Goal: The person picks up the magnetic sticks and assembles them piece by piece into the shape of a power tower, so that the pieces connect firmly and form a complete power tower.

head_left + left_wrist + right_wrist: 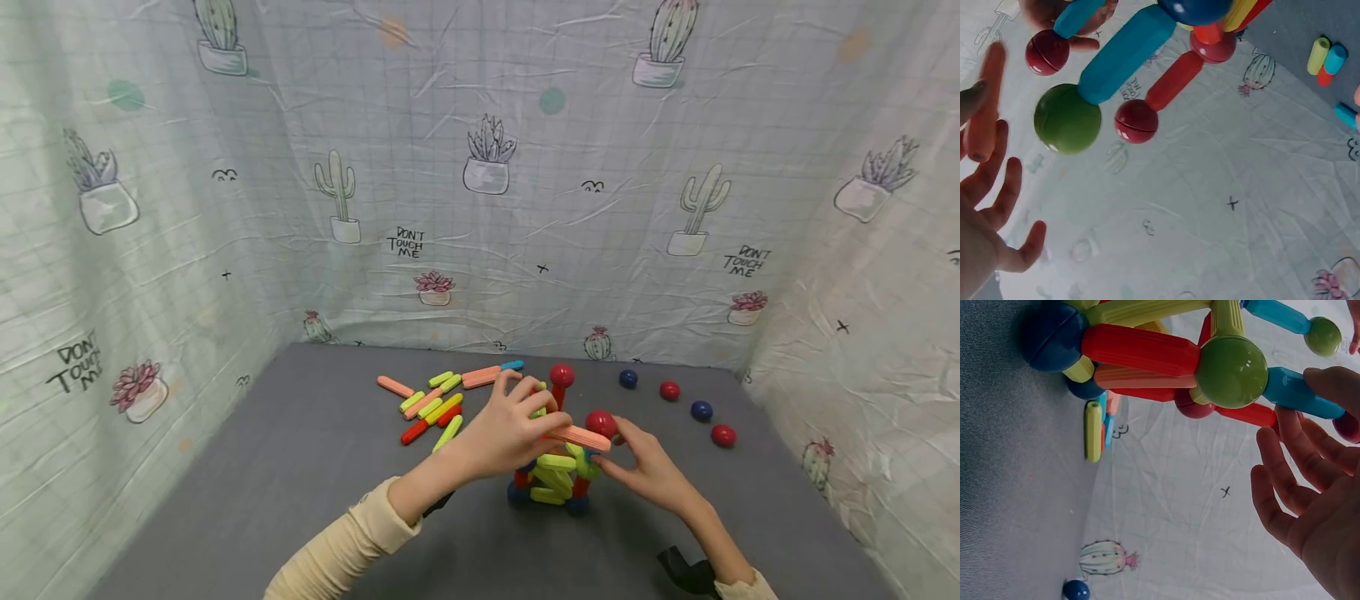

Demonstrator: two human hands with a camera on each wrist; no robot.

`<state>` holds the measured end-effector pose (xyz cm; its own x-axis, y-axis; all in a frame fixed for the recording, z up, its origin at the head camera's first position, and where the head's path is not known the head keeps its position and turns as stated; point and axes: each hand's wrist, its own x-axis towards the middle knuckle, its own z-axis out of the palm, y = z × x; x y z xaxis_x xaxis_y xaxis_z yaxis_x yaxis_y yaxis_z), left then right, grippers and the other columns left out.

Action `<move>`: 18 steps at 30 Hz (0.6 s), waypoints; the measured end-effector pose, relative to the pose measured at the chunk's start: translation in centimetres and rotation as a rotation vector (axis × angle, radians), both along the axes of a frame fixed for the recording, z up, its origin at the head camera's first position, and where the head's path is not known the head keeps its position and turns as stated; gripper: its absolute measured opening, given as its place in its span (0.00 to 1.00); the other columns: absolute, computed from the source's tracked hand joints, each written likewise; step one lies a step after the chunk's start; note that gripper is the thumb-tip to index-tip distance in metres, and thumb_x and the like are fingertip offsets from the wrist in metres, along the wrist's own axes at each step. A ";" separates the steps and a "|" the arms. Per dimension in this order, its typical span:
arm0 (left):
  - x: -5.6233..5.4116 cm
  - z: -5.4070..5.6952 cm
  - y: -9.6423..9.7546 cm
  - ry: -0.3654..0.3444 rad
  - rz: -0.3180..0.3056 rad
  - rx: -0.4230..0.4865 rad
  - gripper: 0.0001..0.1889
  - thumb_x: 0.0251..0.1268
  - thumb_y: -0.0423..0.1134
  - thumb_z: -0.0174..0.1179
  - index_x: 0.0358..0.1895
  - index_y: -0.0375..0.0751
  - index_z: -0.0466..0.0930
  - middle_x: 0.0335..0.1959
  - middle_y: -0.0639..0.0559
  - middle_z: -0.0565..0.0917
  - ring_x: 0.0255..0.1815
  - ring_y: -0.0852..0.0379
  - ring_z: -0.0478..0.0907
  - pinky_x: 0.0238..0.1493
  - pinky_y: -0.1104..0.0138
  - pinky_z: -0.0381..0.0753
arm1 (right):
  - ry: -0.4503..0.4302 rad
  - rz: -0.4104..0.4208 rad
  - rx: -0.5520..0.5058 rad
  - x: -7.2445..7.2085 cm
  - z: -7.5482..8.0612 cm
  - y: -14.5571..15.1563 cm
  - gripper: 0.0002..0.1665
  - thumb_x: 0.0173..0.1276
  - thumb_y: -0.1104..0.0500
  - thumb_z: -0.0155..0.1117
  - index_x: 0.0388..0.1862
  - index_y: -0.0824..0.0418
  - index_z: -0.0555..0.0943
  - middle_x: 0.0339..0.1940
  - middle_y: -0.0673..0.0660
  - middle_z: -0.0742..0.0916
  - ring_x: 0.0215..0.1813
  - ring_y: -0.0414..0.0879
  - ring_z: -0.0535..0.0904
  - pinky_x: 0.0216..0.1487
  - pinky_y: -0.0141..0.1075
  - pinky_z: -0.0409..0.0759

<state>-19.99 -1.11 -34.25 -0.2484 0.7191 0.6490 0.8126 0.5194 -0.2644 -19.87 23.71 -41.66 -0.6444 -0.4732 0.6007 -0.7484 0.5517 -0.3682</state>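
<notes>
A tower of magnetic rods and balls stands on the dark table, with blue balls (577, 505) at its foot. My left hand (513, 425) pinches an orange magnetic rod (581, 437) in front of the tower's top. In the left wrist view, that rod (988, 106) has no ball on its visible end. My right hand (651, 471) holds a blue rod (1300, 392) at the tower's right. This rod rises from a green ball (1232, 372) and carries a red ball (601, 423). Another red ball (562, 375) tops a red rod behind. My left hand partly hides the tower.
Loose rods in yellow (446, 412), orange (394, 386), red (415, 431) and blue (512, 365) lie left of the tower. Several spare balls, blue (702, 410) and red (723, 435), sit at the back right. A cactus-print cloth (420, 167) hangs around the table.
</notes>
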 end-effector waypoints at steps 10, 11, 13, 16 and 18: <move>0.4 -0.3 2.4 0.066 0.240 -0.344 0.06 0.55 0.51 0.58 0.37 0.65 0.80 0.33 0.61 0.77 0.40 0.58 0.65 0.49 0.51 0.54 | 0.010 -0.006 -0.044 0.4 -0.2 0.3 0.27 0.42 0.70 0.72 0.43 0.60 0.74 0.34 0.49 0.80 0.35 0.36 0.74 0.35 0.29 0.73; 0.4 -0.4 2.7 0.065 0.249 -0.363 0.07 0.55 0.50 0.58 0.37 0.65 0.80 0.33 0.61 0.78 0.40 0.58 0.65 0.50 0.50 0.54 | 0.002 -0.014 -0.043 0.4 -0.2 0.2 0.26 0.42 0.69 0.71 0.43 0.60 0.74 0.33 0.49 0.80 0.34 0.35 0.74 0.34 0.29 0.73; 0.4 -0.5 3.0 0.056 0.266 -0.389 0.08 0.55 0.49 0.58 0.38 0.66 0.81 0.33 0.62 0.78 0.41 0.58 0.66 0.51 0.49 0.54 | -0.010 -0.024 -0.044 0.6 -0.1 0.1 0.25 0.42 0.70 0.71 0.41 0.61 0.74 0.32 0.49 0.79 0.34 0.34 0.73 0.34 0.29 0.72; 0.3 -0.5 3.4 0.021 0.295 -0.420 0.09 0.54 0.48 0.59 0.40 0.67 0.80 0.35 0.62 0.79 0.42 0.58 0.67 0.53 0.47 0.53 | -0.003 -0.028 -0.048 0.8 0.2 -0.1 0.25 0.41 0.72 0.71 0.40 0.63 0.74 0.31 0.52 0.79 0.33 0.36 0.74 0.33 0.29 0.72; 0.3 -0.5 3.5 -0.002 0.311 -0.428 0.10 0.54 0.49 0.59 0.41 0.67 0.80 0.35 0.61 0.79 0.43 0.58 0.68 0.54 0.46 0.52 | 0.009 -0.025 -0.050 0.8 0.4 -0.1 0.26 0.40 0.73 0.71 0.40 0.63 0.74 0.31 0.53 0.80 0.33 0.38 0.75 0.33 0.29 0.73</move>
<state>-19.68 2.39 -34.79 -0.4935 0.8117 0.3124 0.6381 0.5820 -0.5041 -19.04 23.57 -41.31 -0.6499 -0.4268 0.6289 -0.7382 0.5512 -0.3888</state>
